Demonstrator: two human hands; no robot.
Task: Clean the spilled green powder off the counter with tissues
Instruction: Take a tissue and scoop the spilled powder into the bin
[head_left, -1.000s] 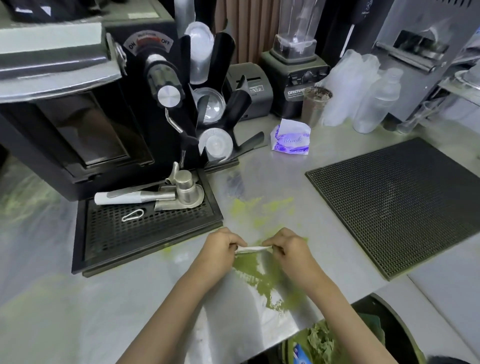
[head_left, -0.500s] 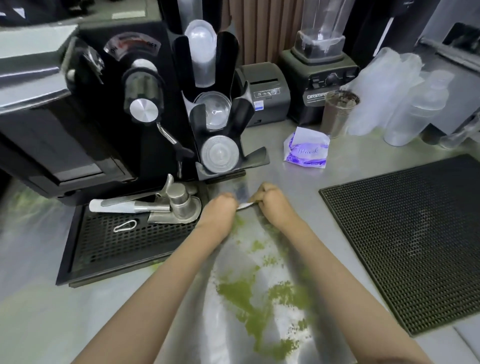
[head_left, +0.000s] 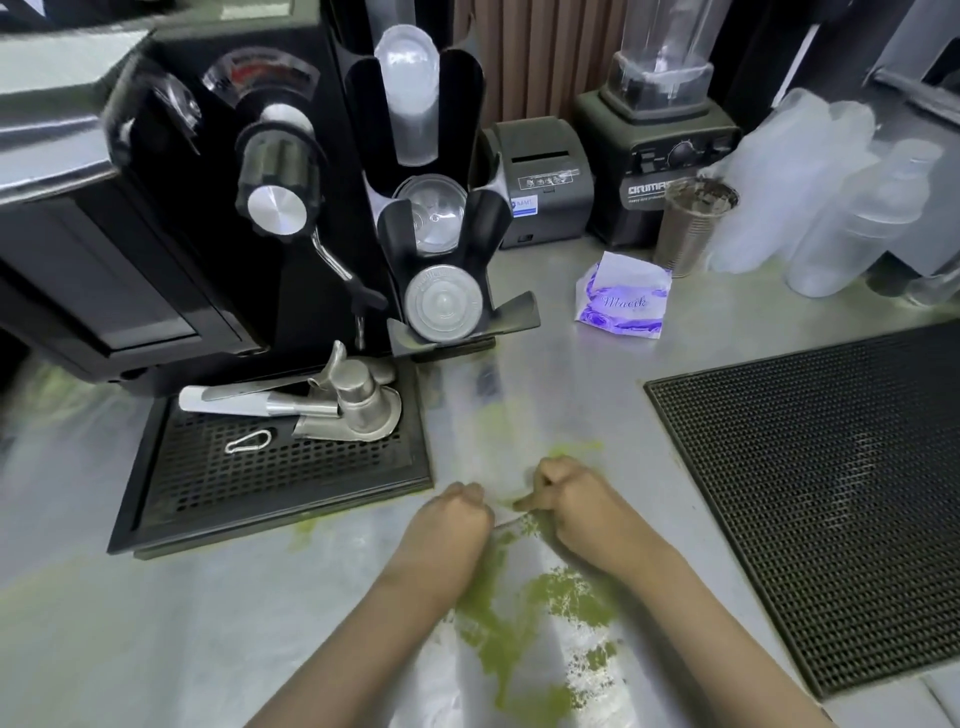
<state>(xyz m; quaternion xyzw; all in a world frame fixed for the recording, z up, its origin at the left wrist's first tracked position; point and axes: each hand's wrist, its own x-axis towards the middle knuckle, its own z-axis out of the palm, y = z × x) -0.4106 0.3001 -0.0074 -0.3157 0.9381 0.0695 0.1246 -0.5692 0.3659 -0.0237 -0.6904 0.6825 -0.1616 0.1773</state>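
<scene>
While the brushed-steel counter (head_left: 571, 374) carried loose green powder (head_left: 519, 623) smeared between my forearms, my left hand (head_left: 452, 519) and right hand (head_left: 576, 499), both curled, pinched a thin folded white tissue (head_left: 506, 521) taut between them. Risk noted: a dry, hasty drag could scatter powder under the black perforated drip tray (head_left: 311, 483).

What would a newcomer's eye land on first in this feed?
The green powder smeared across the steel counter between the forearms, near the front edge, stands out first. Just beyond it, the left hand and right hand pinch a thin folded tissue between them, low over the counter. Next come the purple tissue pack further back and the big black mesh mat on the right.
</scene>
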